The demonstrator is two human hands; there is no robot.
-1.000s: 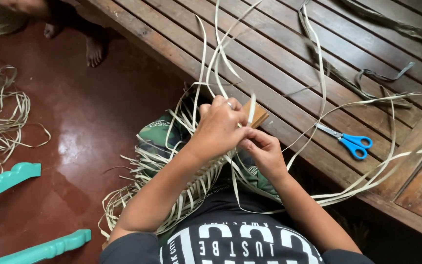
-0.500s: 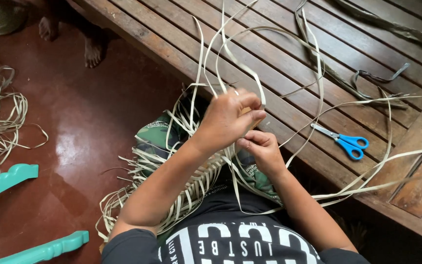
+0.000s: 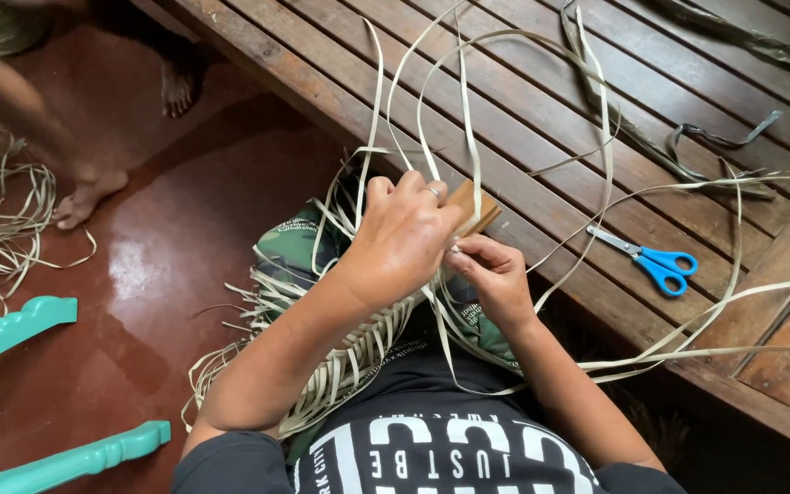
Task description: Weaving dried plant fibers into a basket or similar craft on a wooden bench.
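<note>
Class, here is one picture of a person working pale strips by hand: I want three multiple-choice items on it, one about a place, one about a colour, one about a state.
1. Where do the scissors lie?
A. on the slatted wooden bench
B. on the red floor
C. in a hand

2. What colour are the scissor handles?
A. green
B. blue
C. black

3. What are the left hand and right hand doing?
A. resting open
B. gripping the scissors
C. pinching the pale strips together

Answers: 1 A, they rest on the planks to the right of the hands. 2 B, the loops are bright blue. 3 C, both sets of fingers close on strips over the lap.
</note>
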